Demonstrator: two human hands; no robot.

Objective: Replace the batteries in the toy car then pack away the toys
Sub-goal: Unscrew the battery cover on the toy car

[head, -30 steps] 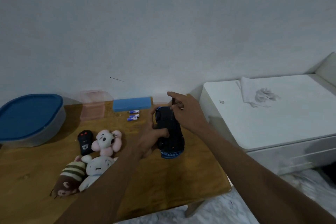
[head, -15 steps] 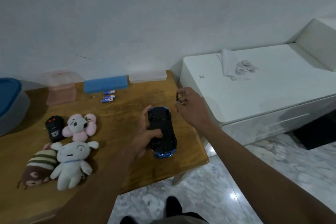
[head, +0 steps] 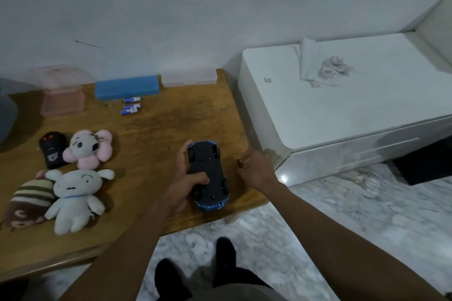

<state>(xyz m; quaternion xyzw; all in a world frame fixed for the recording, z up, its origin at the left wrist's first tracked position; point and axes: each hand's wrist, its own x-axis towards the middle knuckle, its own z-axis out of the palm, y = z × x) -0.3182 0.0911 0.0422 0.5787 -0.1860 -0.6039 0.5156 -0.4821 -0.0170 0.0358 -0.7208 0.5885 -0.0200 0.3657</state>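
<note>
On our table (head: 159,134) beside the cabinet (head: 342,110), left hand (head: 183,178) grips the toy car (head: 208,171); right hand (head: 256,168), pinching a tool (head: 240,163), has withdrawn.

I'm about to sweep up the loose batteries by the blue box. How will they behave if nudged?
The batteries lie on their sides as small cylinders, so they would probably roll on the bare wooden table. They look rigid and smooth, likely a bit slippery to pinch.
</note>
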